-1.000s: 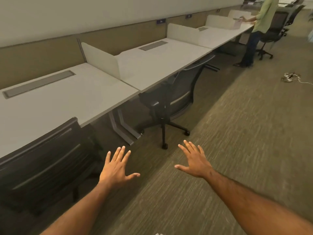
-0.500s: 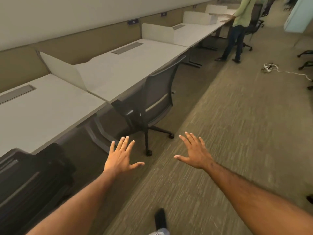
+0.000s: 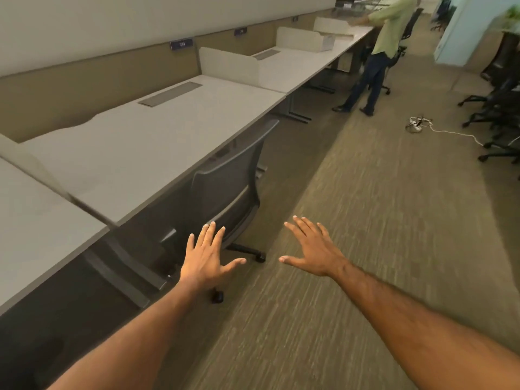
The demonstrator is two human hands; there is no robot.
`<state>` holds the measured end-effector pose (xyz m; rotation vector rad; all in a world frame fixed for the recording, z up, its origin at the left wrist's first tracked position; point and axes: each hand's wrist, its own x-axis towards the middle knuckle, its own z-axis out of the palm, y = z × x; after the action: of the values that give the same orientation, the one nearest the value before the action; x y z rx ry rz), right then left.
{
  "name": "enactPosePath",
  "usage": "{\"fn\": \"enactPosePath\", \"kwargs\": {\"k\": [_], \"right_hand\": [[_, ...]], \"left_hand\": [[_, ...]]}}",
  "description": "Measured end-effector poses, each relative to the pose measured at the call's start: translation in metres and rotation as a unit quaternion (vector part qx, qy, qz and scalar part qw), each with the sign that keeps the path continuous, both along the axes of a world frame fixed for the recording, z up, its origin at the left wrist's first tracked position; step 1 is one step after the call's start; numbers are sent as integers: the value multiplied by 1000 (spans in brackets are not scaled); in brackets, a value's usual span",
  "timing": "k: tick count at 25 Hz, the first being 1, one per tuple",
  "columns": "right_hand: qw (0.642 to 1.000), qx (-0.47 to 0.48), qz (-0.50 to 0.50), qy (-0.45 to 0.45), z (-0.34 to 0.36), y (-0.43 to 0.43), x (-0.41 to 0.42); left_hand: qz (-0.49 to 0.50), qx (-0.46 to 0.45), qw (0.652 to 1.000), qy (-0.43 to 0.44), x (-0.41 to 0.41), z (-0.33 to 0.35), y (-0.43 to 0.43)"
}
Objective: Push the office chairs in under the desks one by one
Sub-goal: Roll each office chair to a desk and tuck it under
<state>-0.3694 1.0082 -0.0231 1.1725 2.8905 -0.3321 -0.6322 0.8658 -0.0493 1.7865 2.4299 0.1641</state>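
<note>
A dark grey office chair [image 3: 228, 190] stands at a white desk [image 3: 146, 147], its seat partly under the desktop and its backrest leaning out toward the aisle. My left hand [image 3: 206, 256] is stretched out flat, fingers apart, just in front of the chair's lower back and wheeled base. My right hand [image 3: 312, 250] is spread the same way over the carpet to the right of the chair. Neither hand touches the chair or holds anything.
A row of white desks with low dividers [image 3: 229, 64] runs along the left wall. A person [image 3: 380, 52] in a green shirt stands at a far desk. A cable [image 3: 419, 125] lies on the carpet. Several black chairs [image 3: 498, 108] cluster at the right.
I have walked forward along the desks. The nearer chair on the left has dropped out of view and this chair is now close under my outstretched hands.
</note>
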Motion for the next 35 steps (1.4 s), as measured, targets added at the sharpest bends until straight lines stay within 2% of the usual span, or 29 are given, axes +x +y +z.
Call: {"fn": "enactPosePath", "kwargs": {"k": [4, 7, 10, 15, 19, 21, 25, 28, 35], "right_hand": [[999, 31, 22, 26, 19, 86, -29], [996, 45, 56, 55, 36, 170, -62], [991, 56, 88, 79, 48, 248, -97], [978, 40, 194, 59, 67, 352, -155], [962, 47, 259, 71, 77, 410, -209], [957, 45, 279, 62, 80, 432, -234], [959, -4, 283, -20, 65, 477, -263], [955, -8, 295, -2, 47, 508, -267], [925, 55, 369, 70, 38, 538, -284]], "left_hand": [[14, 54, 998, 30, -22, 30, 83], [59, 140, 987, 54, -45, 51, 151], [134, 169, 975, 55, -70, 59, 196], [260, 86, 962, 17, -99, 66, 238], [289, -24, 956, -49, -95, 70, 258], [287, -30, 956, -48, -95, 69, 264], [267, -43, 962, -30, -106, 74, 271], [246, -38, 968, -23, -110, 76, 283], [263, -10, 964, 33, -109, 75, 300]]}}
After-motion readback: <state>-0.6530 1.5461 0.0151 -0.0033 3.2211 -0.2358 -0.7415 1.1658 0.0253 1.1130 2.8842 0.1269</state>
